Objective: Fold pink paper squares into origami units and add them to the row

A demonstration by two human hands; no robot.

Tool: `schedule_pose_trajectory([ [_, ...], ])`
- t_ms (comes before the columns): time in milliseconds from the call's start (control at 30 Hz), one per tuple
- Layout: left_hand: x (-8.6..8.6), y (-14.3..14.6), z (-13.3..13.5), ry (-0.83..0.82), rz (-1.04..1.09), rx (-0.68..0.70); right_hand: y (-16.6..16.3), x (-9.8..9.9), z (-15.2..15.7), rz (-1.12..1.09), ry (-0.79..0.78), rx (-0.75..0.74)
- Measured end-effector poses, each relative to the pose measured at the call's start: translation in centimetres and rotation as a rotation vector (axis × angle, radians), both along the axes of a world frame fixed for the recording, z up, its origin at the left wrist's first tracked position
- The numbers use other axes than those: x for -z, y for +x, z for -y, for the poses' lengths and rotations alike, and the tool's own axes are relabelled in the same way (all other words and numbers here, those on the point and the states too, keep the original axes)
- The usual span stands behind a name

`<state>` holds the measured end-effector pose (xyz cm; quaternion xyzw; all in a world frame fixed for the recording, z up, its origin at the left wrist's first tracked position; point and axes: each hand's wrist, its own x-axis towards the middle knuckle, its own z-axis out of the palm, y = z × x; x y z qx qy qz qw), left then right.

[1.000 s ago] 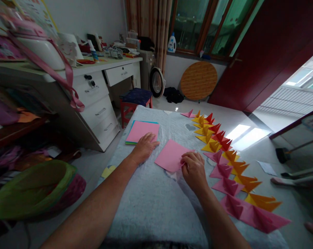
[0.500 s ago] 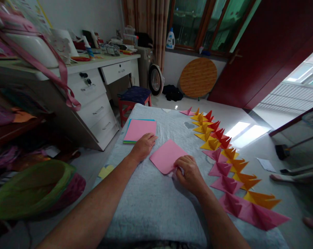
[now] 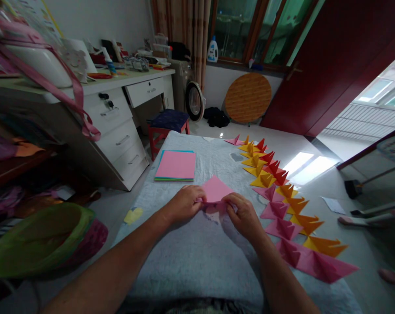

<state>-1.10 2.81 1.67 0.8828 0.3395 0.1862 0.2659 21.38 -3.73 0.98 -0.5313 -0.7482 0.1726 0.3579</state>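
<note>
Between my hands is a sheet of pink origami paper (image 3: 216,189), one corner pointing away from me. Its near edge is lifted and bent up off the cloth. My left hand (image 3: 188,202) pinches the left end of that edge, and my right hand (image 3: 241,209) pinches the right end. Beyond my left hand lies a stack of coloured paper (image 3: 177,165), pink on top with blue and green edges showing. To the right stand rows of folded paper cranes, some pink (image 3: 284,227), some yellow (image 3: 263,179) and some red (image 3: 276,168).
A pale blue cloth (image 3: 191,261) covers the table. A desk (image 3: 119,131) with drawers and a stool (image 3: 169,120) stand beyond its left side. A green-rimmed bin (image 3: 47,240) sits at the lower left. Past the table are an open washer door (image 3: 195,101) and a round wooden board (image 3: 248,97).
My left hand has come from beside the paper stack to the pink sheet's left corner. The sheet's near part, flat before, is now raised and bent by both hands.
</note>
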Motion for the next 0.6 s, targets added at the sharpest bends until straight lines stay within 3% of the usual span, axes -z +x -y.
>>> schedule_pose_trajectory([
  [300,-0.5,-1.0,3.1,-0.063,-0.081,-0.086,0.4,-0.6,0.9,-0.034,-0.357,0.007],
  [467,0.6,-0.9,3.5,-0.152,0.053,-0.233,0.3,0.2,0.6,-0.059,-0.373,0.041],
  [600,2.1,-0.6,3.6,-0.102,0.125,-0.345,0.3,0.8,0.4,-0.077,-0.344,0.103],
])
